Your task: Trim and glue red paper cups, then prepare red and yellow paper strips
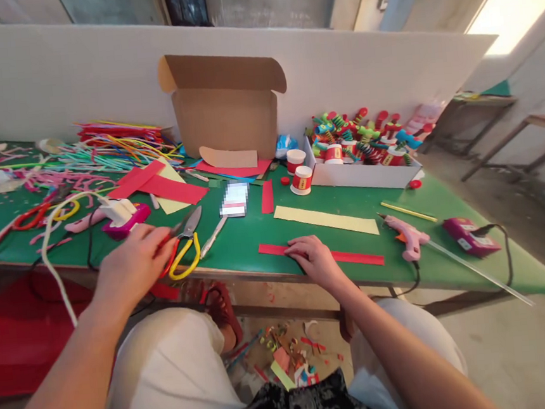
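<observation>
My left hand (136, 258) is closed at the red handle of a pair of scissors (188, 247), near the table's front edge. Their blades lie apart and point away from me, and the yellow handle loop shows beside the fingers. With fingers bent together, my right hand (313, 259) grips a long red paper strip (360, 258) lying flat along the front edge. Just beyond that strip is a pale yellow paper strip (326, 219). A short red paper piece (267, 197) lies to its left, and a silver pen-like tool (213, 237) rests right of the scissors.
A pink glue gun (406, 237) and purple power block (470, 237) lie at right. Behind stand a cardboard box (226, 116), paper cups (302, 181) and a white tray (365, 174) of colourful figures. Pipe cleaners (105, 149) and red paper (170, 189) crowd the left.
</observation>
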A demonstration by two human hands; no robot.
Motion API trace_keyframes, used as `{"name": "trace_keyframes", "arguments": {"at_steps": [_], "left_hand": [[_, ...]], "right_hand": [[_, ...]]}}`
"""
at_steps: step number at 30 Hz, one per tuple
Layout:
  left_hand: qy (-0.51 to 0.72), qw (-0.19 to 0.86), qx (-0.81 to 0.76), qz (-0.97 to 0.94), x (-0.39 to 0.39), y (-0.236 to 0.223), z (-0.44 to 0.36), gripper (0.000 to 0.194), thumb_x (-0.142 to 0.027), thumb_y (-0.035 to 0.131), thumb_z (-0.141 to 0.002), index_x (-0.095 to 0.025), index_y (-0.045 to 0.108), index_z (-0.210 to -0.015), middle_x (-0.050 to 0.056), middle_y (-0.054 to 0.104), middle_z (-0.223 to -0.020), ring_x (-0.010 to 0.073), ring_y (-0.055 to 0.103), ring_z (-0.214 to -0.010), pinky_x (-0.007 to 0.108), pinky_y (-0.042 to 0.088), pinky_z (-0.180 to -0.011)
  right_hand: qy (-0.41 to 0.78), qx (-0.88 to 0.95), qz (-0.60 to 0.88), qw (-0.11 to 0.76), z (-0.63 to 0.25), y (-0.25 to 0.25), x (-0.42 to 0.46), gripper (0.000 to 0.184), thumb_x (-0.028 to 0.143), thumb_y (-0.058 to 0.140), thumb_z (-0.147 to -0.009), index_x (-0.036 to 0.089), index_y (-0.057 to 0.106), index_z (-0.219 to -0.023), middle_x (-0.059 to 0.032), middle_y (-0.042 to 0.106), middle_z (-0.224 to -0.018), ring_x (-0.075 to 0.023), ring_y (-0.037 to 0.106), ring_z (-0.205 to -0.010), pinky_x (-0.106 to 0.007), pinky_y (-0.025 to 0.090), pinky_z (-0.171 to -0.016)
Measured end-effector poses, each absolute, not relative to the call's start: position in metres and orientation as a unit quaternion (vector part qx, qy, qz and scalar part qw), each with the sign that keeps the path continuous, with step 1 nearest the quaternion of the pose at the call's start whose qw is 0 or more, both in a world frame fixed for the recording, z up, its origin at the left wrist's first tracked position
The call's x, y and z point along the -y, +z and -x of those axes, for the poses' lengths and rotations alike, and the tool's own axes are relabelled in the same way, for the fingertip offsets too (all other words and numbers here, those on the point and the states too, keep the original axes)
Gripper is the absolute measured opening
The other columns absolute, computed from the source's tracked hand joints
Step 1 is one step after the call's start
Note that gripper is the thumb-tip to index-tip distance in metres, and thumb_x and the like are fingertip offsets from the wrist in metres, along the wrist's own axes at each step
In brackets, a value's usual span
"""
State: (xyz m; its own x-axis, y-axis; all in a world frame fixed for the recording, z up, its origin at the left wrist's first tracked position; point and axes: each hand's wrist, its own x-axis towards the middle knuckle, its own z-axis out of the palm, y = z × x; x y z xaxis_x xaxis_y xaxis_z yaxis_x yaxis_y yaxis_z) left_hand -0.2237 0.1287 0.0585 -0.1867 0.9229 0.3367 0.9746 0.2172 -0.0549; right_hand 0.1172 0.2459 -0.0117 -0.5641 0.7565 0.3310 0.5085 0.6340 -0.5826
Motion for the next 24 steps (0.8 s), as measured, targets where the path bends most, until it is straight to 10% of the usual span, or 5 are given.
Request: {"name": "trace_keyframes", "arguments": {"at_steps": [11,24], "left_hand": [[-0.028,0.118,0.636,0.762,-0.161,0.027,0.157,0.044,-0.023,0.045,-0.098,-0.027,0.053,-0.141,0.008,0.063,-0.096,0.0239,0.062,-0.088,0.030,0.045,-0.074],[-0.101,0.120,0.605,0.780,-0.175,0.021,0.167,0.033,-0.020,0.042,-0.097,-0.021,0.062,-0.124,0.011,0.070,-0.113,0.0272,0.056,-0.096,0.040,0.044,-0.087]], "right_hand": [[0.240,0.871,0.335,0.269,-0.103,-0.010,-0.248,0.036,0.007,0.051,-0.092,0.024,0.077,-0.109,-0.0090,0.068,-0.102,-0.0210,0.062,-0.095,-0.037,0.053,-0.084],[0.161,0.898,0.342,0.225,-0.096,-0.007,-0.240,0.042,0.005,0.046,-0.092,0.025,0.077,-0.113,-0.0097,0.063,-0.096,-0.0221,0.055,-0.090,-0.035,0.049,-0.079]]}}
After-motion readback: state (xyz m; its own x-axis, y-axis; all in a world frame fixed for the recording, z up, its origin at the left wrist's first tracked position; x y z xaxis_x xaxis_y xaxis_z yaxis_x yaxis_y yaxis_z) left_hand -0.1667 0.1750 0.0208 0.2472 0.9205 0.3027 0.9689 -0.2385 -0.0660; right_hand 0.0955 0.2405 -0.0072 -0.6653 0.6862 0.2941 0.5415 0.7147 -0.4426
